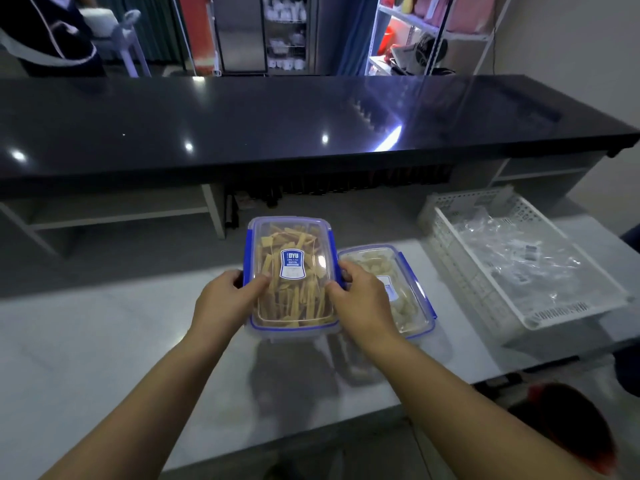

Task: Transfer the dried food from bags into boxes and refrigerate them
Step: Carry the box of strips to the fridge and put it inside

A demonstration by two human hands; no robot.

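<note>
Lidded box of yellow dried strips (292,271), gripped at its long sides by the left hand (225,294) and the right hand (362,296), thumbs laid on the lid; its shadow is cast on the white worktop (104,341) below. A second lidded box of pale dried food (410,303) is set just beside it – partly hidden by the right hand. Bare worktop is seen leftward; rightward a white perforated basket (460,271) of crumpled clear bags (519,261) is placed. The fine label print cannot be read.
</note>
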